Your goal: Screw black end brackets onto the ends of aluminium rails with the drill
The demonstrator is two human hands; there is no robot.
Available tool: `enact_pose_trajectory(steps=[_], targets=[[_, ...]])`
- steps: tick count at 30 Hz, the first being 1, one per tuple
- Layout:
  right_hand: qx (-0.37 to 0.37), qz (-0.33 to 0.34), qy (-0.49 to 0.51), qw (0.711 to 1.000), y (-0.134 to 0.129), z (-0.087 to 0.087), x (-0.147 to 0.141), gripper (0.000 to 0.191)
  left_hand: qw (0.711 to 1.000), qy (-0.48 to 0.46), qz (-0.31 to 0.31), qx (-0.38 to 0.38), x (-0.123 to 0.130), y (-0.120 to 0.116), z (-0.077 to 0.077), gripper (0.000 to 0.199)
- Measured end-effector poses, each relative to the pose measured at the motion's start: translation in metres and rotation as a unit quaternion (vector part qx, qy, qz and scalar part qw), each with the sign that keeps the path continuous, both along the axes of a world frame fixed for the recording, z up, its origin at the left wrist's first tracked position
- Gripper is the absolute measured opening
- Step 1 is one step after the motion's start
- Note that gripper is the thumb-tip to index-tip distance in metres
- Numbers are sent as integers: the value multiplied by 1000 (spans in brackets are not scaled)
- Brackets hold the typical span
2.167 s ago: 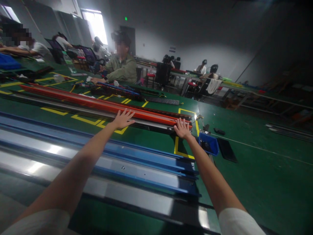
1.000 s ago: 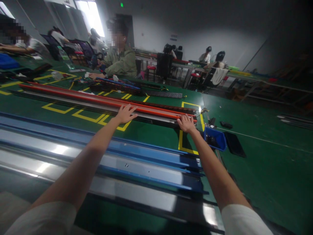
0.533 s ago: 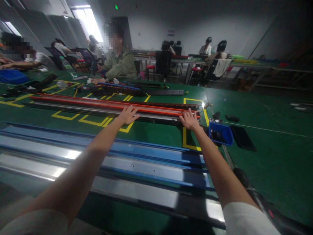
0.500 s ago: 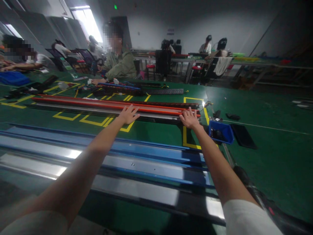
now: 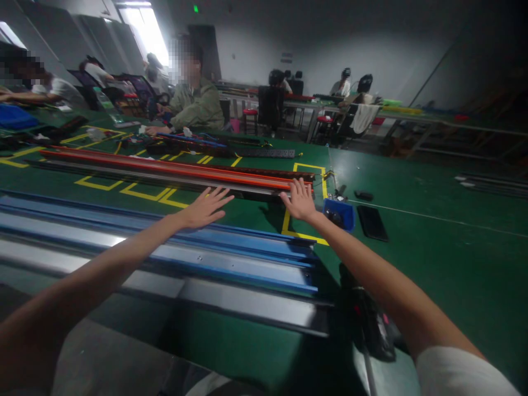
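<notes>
My left hand (image 5: 206,209), fingers spread and holding nothing, hovers between the long red and black rail (image 5: 173,169) and the blue-edged metal profiles (image 5: 256,243). My right hand (image 5: 301,201) is also spread and empty. Its fingertips overlap the right end of the red rail; whether they touch it I cannot tell. The rail lies lengthwise across the green table (image 5: 429,269), with a dark, silvery strip along its near side. Closer to me, several blue-edged profiles lie side by side, and in front of them is a wide silver profile (image 5: 256,305).
Right of my right hand stands a blue bin (image 5: 345,214) with dark items, beside a black flat object (image 5: 372,223). A black tool-like object (image 5: 373,324) lies under my right forearm. Across the table, a person in a green jacket (image 5: 202,104) sits by wires and a socket strip (image 5: 266,153).
Both hands have come off the red rail and drawn back toward me, the left further than the right. The whole scene has shifted left in view as my head turned.
</notes>
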State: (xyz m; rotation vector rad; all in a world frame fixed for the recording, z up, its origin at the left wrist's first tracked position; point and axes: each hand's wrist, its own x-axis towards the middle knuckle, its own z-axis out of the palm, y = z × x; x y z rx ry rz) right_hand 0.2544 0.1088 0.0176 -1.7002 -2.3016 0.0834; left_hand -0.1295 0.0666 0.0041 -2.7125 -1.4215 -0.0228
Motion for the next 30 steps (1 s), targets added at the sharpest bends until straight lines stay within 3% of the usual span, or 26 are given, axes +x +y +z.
enact_pose_trajectory(steps=[4,7,21,30], targets=[[-62,27,-14,998,-54,-14,11,85,999,6,44,-16,-9,-2,-18,71],[-92,41,-30,994,-74,-26,14,88,999,-6,46,-1,-10,1,-25,73],[-51,33,-15,998,-54,-32,13,87,999,3,41,32,-2,23,-24,71],[21,39,-41,998,-65,-34,15,84,996,-45,13,82,-3,12,-28,70]])
